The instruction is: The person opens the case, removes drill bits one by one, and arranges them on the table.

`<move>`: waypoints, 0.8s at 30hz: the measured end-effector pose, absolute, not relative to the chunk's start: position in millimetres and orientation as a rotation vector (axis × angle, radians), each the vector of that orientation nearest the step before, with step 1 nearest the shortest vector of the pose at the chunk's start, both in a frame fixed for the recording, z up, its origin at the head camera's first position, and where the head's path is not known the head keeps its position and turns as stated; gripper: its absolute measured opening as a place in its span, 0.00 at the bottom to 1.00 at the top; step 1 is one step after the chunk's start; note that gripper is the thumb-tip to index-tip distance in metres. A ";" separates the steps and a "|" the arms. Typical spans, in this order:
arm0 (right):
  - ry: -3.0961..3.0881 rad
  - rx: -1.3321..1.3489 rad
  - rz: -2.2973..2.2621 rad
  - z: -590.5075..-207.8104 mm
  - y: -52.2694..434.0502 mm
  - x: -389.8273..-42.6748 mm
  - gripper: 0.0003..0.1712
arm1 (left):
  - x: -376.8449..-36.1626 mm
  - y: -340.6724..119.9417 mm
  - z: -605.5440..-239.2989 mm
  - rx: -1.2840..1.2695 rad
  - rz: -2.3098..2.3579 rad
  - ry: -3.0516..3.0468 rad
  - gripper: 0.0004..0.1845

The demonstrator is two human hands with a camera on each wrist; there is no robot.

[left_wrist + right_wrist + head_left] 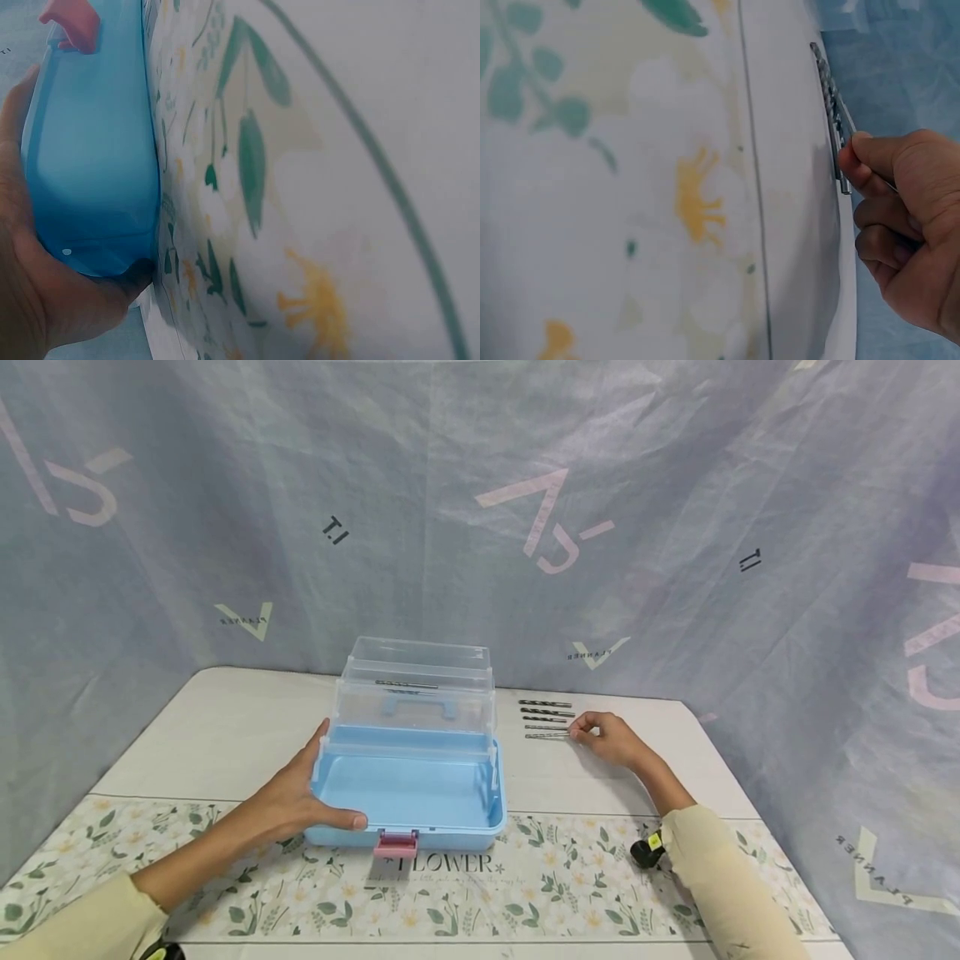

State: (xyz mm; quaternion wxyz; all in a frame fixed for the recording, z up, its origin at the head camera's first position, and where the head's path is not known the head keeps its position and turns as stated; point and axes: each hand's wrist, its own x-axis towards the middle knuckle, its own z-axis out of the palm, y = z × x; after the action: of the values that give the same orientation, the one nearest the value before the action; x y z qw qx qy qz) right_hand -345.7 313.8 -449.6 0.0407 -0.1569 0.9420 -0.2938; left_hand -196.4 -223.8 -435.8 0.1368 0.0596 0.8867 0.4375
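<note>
A light-blue plastic toolbox (408, 839) with a pink latch stands on the table, its clear tiered trays raised at the back. My left hand (292, 797) grips its left end, thumb over the front rim; the left wrist view shows this hand (52, 292) around the end of the box. To the right of the box, several metal drill bits (546, 712) lie in a row. At the near end of that row my right hand (607, 739) pinches a drill bit (845, 112) between thumb and forefinger. One dark drill bit (405, 684) lies in a clear tray.
A white table (247, 718) carries a flower-print strip (450, 910) along its front part. Behind it hangs a grey-blue printed cloth (420, 527), which also closes off both sides.
</note>
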 end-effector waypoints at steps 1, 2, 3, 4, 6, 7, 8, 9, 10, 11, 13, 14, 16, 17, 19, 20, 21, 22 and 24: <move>2.892 -0.478 -0.892 -450.2 313.6 -345.7 0.09 | -196.5 -223.9 -435.8 0.173 1.268 2.566 0.92; 2.898 -0.473 -0.886 -450.7 313.5 -345.6 0.09 | -196.7 -224.0 -436.0 0.174 1.268 2.566 0.92; 2.903 -0.475 -0.875 -451.3 313.5 -345.6 0.10 | -196.9 -224.2 -436.2 0.175 1.267 2.566 0.92; 2.907 -0.466 -0.872 -451.7 313.6 -345.6 0.10 | -197.0 -224.3 -436.3 0.177 1.267 2.567 0.92; 2.915 -0.469 -0.860 -453.0 313.8 -345.9 0.10 | -197.3 -224.5 -436.6 0.177 1.264 2.568 0.92; 2.915 -0.467 -0.860 -453.6 313.9 -346.0 0.11 | -197.4 -224.6 -436.7 0.176 1.265 2.566 0.92; 2.913 -0.469 -0.864 -453.8 314.0 -346.0 0.11 | -197.4 -224.7 -436.7 0.176 1.263 2.565 0.92; 2.912 -0.471 -0.868 -454.1 314.1 -346.0 0.10 | -197.4 -224.7 -436.8 0.176 1.262 2.566 0.92; 2.911 -0.471 -0.877 -454.2 314.2 -346.0 0.10 | -197.5 -224.8 -436.8 0.175 1.262 2.566 0.92; 2.909 -0.477 -0.882 -454.4 314.4 -346.0 0.09 | -197.5 -224.9 -436.8 0.175 1.261 2.566 0.92; 2.905 -0.487 -0.895 -454.6 314.6 -345.9 0.08 | -197.6 -224.9 -436.8 0.174 1.263 2.565 0.92; 2.903 -0.497 -0.898 -454.8 314.9 -345.8 0.08 | -197.6 -224.8 -436.8 0.175 1.263 2.565 0.92; 2.898 -0.510 -0.908 -455.5 315.5 -345.8 0.08 | -197.7 -224.7 -436.7 0.178 1.265 2.565 0.92; 2.893 -0.513 -0.913 -455.9 315.6 -345.7 0.08 | -197.7 -224.6 -436.7 0.180 1.267 2.564 0.92; 2.887 -0.515 -0.922 -456.7 315.7 -345.8 0.07 | -197.8 -224.3 -436.6 0.185 1.267 2.565 0.92; 2.885 -0.513 -0.926 -457.1 315.6 -345.8 0.07 | -197.8 -224.2 -436.6 0.187 1.268 2.565 0.92; 2.886 -0.509 -0.929 -457.6 315.4 -346.1 0.07 | -197.8 -224.1 -436.5 0.189 1.268 2.566 0.92; 2.886 -0.505 -0.928 -457.9 315.1 -346.4 0.07 | -197.8 -224.0 -436.4 0.188 1.267 2.566 0.92; 2.890 -0.493 -0.921 -459.2 314.8 -347.5 0.07 | -197.8 -223.8 -436.5 0.187 1.267 2.566 0.92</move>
State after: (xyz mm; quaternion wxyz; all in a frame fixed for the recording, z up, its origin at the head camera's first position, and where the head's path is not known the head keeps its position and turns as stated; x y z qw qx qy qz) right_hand -347.5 314.8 -459.2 0.0341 -0.1605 0.9399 -0.2996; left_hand -197.8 -223.8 -436.5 0.1364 0.0645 0.8863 0.4378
